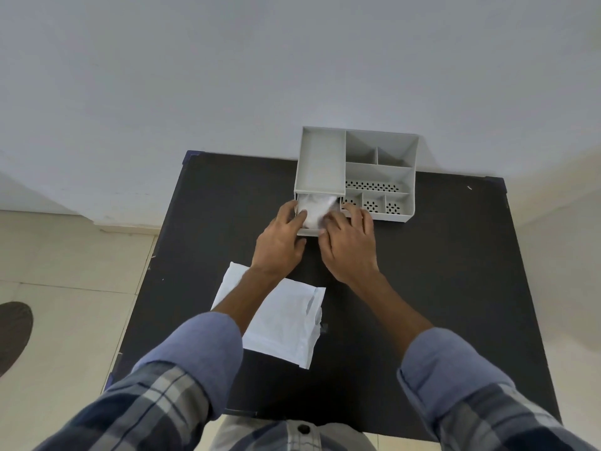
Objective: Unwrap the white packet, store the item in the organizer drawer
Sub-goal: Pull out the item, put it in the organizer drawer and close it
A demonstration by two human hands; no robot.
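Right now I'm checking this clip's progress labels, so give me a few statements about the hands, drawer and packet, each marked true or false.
1. The drawer of the grey organizer is pulled out. True.
2. Both hands are at the drawer, on a white item inside it. True.
3. The white packet lies in a top compartment of the organizer. False: it lies flat on the black table, under the left forearm.
4. The right hand rests on the packet. False: it is at the drawer's front right corner.
5. The left hand is at the drawer's left side. True.
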